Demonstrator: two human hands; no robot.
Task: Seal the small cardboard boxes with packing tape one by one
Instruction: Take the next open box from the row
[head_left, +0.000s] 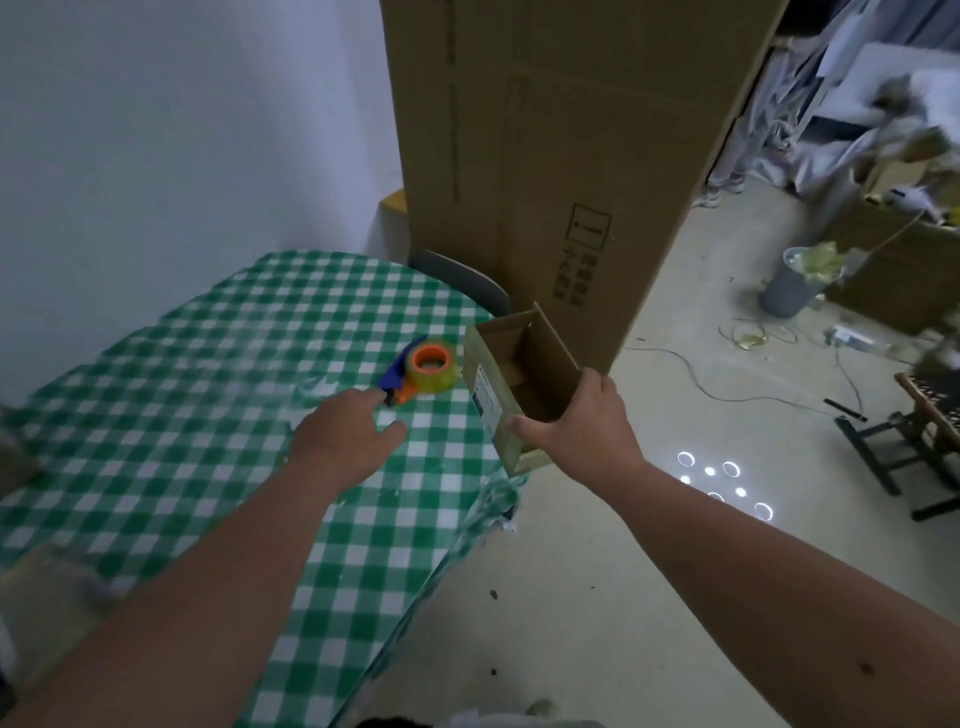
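Note:
A small cardboard box (511, 371) with an open top and a printed label on its side hangs over the right edge of the table, gripped at its near end by my right hand (582, 428). A tape dispenser (423, 369) with an orange core, clear tape roll and blue handle lies on the green checked tablecloth (208, 395), just left of the box. My left hand (345, 431) hovers over the cloth with fingers spread, its fingertips close to the dispenser's handle and holding nothing.
A tall cardboard carton (561, 156) stands behind the table with a dark chair back (462, 278) in front of it. On the concrete floor to the right are a grey bucket (795, 283), cables, a black stand (893, 447) and piled clutter.

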